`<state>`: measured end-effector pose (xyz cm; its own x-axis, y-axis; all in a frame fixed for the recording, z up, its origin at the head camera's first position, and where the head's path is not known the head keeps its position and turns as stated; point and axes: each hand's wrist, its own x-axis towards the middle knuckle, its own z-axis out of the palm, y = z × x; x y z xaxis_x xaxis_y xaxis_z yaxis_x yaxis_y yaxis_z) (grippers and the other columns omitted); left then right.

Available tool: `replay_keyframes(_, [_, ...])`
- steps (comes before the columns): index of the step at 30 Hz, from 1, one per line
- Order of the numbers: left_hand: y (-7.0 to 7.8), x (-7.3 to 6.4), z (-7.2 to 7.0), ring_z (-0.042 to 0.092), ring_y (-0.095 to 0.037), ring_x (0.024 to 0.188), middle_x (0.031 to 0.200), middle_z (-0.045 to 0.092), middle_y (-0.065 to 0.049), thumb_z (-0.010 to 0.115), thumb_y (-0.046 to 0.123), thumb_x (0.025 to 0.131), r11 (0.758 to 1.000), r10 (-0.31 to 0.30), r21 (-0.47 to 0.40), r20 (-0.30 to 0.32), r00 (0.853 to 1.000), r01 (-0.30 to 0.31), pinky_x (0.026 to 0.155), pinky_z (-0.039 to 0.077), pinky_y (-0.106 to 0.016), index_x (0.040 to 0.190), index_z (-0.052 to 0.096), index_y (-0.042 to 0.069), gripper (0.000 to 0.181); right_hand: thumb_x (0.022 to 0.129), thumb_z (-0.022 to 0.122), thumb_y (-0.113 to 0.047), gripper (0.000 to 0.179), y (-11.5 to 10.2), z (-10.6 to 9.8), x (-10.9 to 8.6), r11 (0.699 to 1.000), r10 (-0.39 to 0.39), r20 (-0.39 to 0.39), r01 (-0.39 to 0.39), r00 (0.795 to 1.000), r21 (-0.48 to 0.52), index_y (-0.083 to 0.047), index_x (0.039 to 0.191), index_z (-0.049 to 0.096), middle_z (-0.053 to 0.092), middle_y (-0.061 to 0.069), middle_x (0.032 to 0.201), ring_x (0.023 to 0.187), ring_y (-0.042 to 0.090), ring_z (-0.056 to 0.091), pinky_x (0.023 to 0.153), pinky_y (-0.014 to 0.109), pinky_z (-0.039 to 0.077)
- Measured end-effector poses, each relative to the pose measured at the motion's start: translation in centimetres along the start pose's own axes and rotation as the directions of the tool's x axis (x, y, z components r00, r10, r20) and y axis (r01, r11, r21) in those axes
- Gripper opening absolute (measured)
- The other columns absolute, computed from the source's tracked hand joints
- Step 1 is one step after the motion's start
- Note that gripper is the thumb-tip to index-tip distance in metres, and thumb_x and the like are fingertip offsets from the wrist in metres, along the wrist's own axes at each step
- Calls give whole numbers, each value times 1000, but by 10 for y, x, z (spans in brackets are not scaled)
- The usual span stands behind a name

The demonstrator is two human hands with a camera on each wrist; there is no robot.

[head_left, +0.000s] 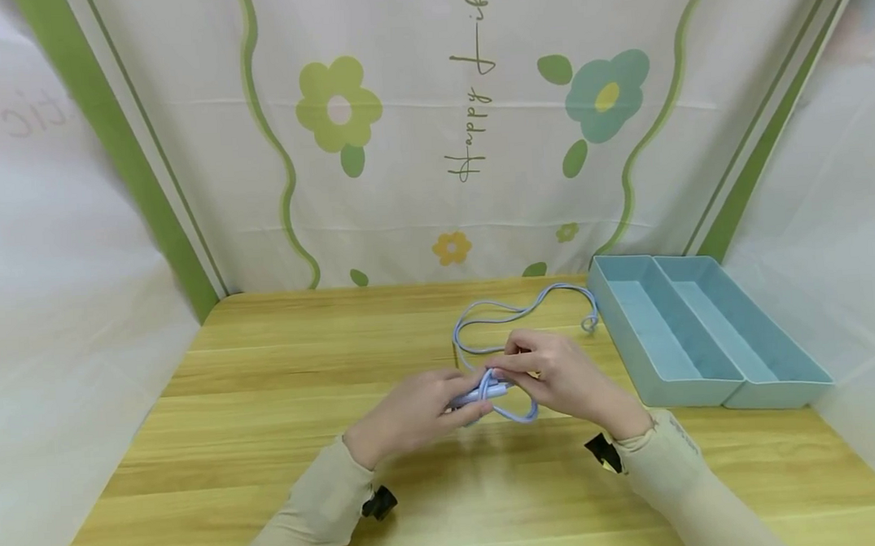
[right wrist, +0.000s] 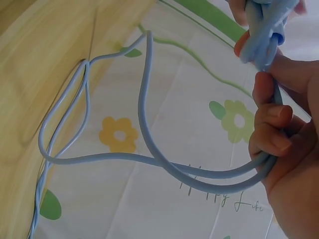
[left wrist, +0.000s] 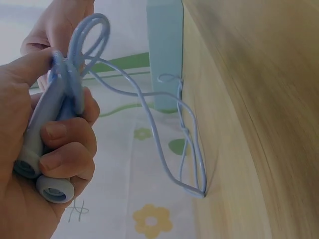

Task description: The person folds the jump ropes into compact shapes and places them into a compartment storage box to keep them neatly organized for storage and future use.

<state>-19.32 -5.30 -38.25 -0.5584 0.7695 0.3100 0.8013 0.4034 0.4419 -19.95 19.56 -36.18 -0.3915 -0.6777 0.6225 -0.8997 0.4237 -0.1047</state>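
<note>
A light blue jump rope has its two handles point(left wrist: 42, 122) side by side in my left hand point(head_left: 417, 408), which grips them with curled fingers. Several turns of the rope's cord point(left wrist: 75, 79) cross over the handles near my left thumb. Close beside it, my right hand point(head_left: 563, 377) holds a doubled length of cord point(right wrist: 214, 186) under its curled fingers, thumb and index near the wrapped turns. From the hands, the loose cord point(head_left: 458, 337) runs back over the table and ends in a small curl by the blue tray. My palms partly hide the handles.
Two light blue open trays point(head_left: 663, 393) stand side by side at the right of the wooden table point(head_left: 280, 369). A white curtain with printed flowers point(head_left: 451, 248) hangs along the back edge, and white sheets flank both sides.
</note>
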Motion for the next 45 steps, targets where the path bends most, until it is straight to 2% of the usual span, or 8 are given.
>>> replay_keyframes(5, [2, 0, 0, 53, -5, 73, 101, 62, 2, 54, 37, 102, 993, 39, 108, -4, 999, -38, 62, 44, -17, 140, 55, 8, 48, 85, 75, 2, 24, 0, 2, 1, 1000, -2, 51, 1, 999, 6, -9, 106, 77, 55, -3, 84, 62, 7, 45, 53, 16, 38])
replay_keyframes(11, [3, 2, 1, 49, -2, 64, 85, 56, 7, 58, 30, 100, 991, 80, 109, 2, 997, -80, 56, 40, -14, 121, 66, 6, 33, 85, 72, 9, 29, 3, 4, -1, 987, 45, 79, -57, 996, 151, -3, 112, 74, 60, -1, 91, 67, 5, 46, 56, 17, 42])
replay_keyframes(15, [4, 1, 1, 49, -1, 65, 91, 60, 4, 58, 30, 101, 986, 105, 135, -6, 994, -103, 57, 41, -13, 135, 58, 2, 45, 84, 73, 8, 26, 9, 5, -4, 954, 103, 56, -114, 993, 276, -1, 109, 75, 63, -2, 90, 64, 5, 46, 52, 18, 41])
replay_keyframes(22, [8, -1, 2, 51, -2, 69, 101, 63, 0, 57, 31, 101, 975, 169, 157, -48, 984, -159, 61, 43, -14, 146, 43, 0, 57, 86, 74, -2, 21, 18, 6, -11, 873, 271, 109, -292, 956, 390, -7, 105, 78, 59, -9, 72, 57, 5, 38, 48, 23, 35])
replay_keyframes(27, [10, -2, 0, 55, -4, 74, 107, 65, -4, 59, 29, 101, 979, 171, 121, -69, 983, -162, 67, 47, -17, 155, 25, 4, 69, 93, 67, -7, 21, 17, 2, -9, 785, 328, 223, -396, 918, 476, -11, 112, 77, 72, -7, 97, 65, 10, 51, 58, 26, 43])
replay_keyframes(34, [14, -2, -7, 50, -2, 67, 94, 64, 0, 64, 28, 98, 964, 236, 146, -89, 968, -222, 60, 42, -14, 151, 38, 5, 64, 95, 67, -10, 15, 15, -6, -7, 633, 427, 309, -525, 850, 569, -13, 103, 79, 73, 2, 98, 66, 15, 55, 64, 28, 48])
replay_keyframes(39, [13, -3, -12, 50, -3, 71, 93, 63, 2, 68, 28, 95, 966, 251, 86, -93, 964, -243, 64, 43, -14, 152, 38, 6, 67, 94, 69, -15, 12, 15, -7, -7, 603, 463, 322, -560, 826, 569, -16, 100, 80, 74, 2, 97, 66, 14, 57, 70, 31, 53])
replay_keyframes(45, [8, -3, -15, 55, -6, 81, 101, 64, -2, 71, 22, 94, 965, 248, -59, -130, 960, -257, 72, 47, -16, 150, 39, 5, 67, 101, 57, -10, 21, 17, -8, -10, 596, 411, 310, -510, 857, 621, -9, 111, 76, 72, 3, 99, 80, 15, 62, 76, 30, 52])
